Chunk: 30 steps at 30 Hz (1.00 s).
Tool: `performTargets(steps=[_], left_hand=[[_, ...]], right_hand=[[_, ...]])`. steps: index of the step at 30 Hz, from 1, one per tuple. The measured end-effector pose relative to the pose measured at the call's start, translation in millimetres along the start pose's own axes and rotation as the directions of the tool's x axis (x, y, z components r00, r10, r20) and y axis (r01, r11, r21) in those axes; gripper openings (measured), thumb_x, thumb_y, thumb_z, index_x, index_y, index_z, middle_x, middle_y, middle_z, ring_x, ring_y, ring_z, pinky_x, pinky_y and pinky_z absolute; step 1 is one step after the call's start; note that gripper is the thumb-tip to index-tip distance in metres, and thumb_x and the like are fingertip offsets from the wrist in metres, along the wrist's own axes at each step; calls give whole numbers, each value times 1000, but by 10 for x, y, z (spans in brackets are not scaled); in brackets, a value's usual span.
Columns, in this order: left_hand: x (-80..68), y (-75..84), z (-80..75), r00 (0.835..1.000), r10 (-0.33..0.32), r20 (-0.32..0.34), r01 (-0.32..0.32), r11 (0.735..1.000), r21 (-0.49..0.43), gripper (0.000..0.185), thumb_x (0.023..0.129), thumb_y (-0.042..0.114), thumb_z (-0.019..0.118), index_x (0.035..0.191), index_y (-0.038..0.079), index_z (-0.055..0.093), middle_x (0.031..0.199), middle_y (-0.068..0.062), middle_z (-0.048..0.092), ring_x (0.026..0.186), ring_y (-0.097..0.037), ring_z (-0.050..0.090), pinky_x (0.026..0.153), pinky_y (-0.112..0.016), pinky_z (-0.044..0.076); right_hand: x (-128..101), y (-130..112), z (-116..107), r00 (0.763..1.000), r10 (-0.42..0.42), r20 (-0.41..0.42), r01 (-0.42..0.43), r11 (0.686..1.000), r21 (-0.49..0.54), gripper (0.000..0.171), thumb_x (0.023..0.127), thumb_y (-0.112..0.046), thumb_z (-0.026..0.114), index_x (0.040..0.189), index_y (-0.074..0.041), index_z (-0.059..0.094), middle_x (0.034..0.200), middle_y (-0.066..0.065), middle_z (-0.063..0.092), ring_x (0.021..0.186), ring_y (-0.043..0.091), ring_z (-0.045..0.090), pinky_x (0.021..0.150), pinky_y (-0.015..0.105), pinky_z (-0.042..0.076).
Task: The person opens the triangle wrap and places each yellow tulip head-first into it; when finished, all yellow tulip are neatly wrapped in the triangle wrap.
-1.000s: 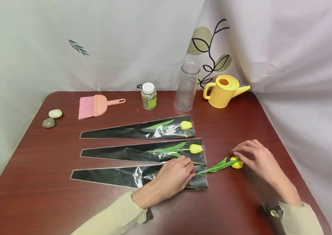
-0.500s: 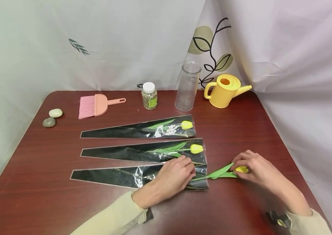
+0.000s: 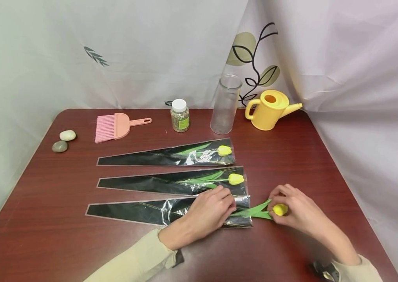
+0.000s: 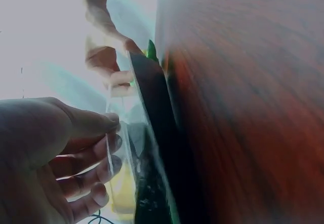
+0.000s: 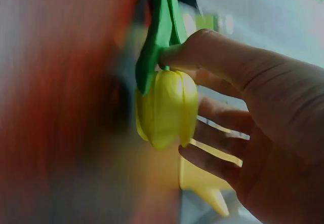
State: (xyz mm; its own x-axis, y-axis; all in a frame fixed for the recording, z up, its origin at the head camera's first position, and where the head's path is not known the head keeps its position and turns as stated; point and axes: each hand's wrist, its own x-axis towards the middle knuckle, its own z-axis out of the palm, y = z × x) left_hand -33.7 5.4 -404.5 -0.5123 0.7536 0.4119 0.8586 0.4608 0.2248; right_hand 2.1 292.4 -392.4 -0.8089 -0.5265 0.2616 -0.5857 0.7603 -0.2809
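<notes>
My right hand (image 3: 299,209) pinches a yellow tulip (image 5: 167,107) by its stem, just under the bloom. Its green leaves (image 3: 255,210) and stem reach into the mouth of the nearest black-and-clear flower sleeve (image 3: 125,210). At that sleeve's wide end, my left hand (image 3: 210,209) pinches the clear upper film between thumb and fingers. In the left wrist view the film stands lifted off the black backing (image 4: 157,107). Farther back lie two more sleeves, the middle one (image 3: 128,183) and the far one (image 3: 132,158), each with a yellow tulip inside.
Along the table's back stand a jar with a white lid (image 3: 180,115), a tall glass vase (image 3: 224,105) and a yellow watering can (image 3: 267,110). A pink brush (image 3: 116,127) and two stones, one white (image 3: 67,135) and one grey (image 3: 59,147), lie at the left.
My right hand first came down onto the tulip near its bloom, then moved left, sliding the leaves farther into the sleeve. The left hand has stayed in place at the sleeve's mouth.
</notes>
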Motion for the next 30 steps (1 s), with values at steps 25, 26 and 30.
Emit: performTargets(steps=[25,26,30], left_hand=[[0,9,-14,998,51,-47,-51,999,3,6,92,23,68,88,20,66,86,11,51,80,-6,47,74,-20,46],[-1,10,-15,998,52,-48,-52,999,5,6,92,23,68,87,20,66,86,11,51,80,-6,47,74,-20,46],[-3,12,-7,998,53,-44,-53,999,10,7,92,24,69,87,20,66,86,11,51,80,-6,47,74,-20,46]], right_hand=[[-96,-108,23,998,49,48,-61,948,312,51,71,-13,87,117,-18,64,113,-7,59,105,10,53,92,13,37],[-122,-86,25,998,40,41,-50,956,290,52,71,-12,86,117,-18,64,113,-7,59,105,10,53,92,12,36],[-186,-29,66,999,31,24,-35,978,203,48,70,-15,86,111,-23,66,108,-14,60,100,6,53,88,10,36]])
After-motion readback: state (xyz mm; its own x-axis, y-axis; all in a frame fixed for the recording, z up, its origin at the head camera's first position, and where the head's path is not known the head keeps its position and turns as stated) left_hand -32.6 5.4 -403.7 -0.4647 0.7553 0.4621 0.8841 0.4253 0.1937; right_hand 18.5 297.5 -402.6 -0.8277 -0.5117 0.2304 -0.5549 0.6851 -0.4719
